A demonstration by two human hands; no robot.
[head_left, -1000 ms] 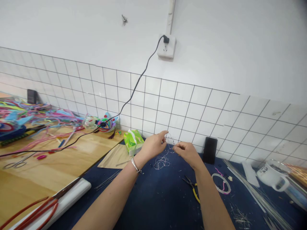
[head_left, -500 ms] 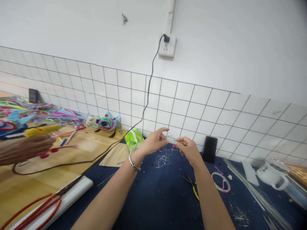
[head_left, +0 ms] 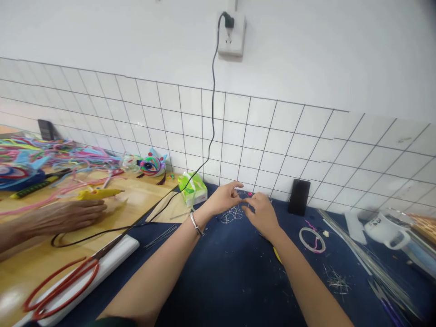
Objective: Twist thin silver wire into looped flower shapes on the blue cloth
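Left hand (head_left: 223, 200) and right hand (head_left: 263, 214) were positioned close together near tangled thin wire (head_left: 232, 215) on the dark-blue tabletop (head_left: 225, 277).

Looped wire (head_left: 231, 215): strands too fine to trace; hold by right hand (head_left: 262, 213) unclear.
Pink speck (head_left: 250, 194), far: too small to identify.
Yellow-handled tool (head_left: 277, 255): largely hidden by right forearm (head_left: 306, 272).
Co-worker's arm (head_left: 13, 234), blue craft piece (head_left: 22, 171): cut off, left edge.
Wire clippings (head_left: 337, 282), right: too small to count.

- We read dark characters (head_left: 376, 222), seemingly "34", on the white mug (head_left: 386, 234) at the right of the bench (head_left: 225, 281).
- We see them tilted; the second could be "A".
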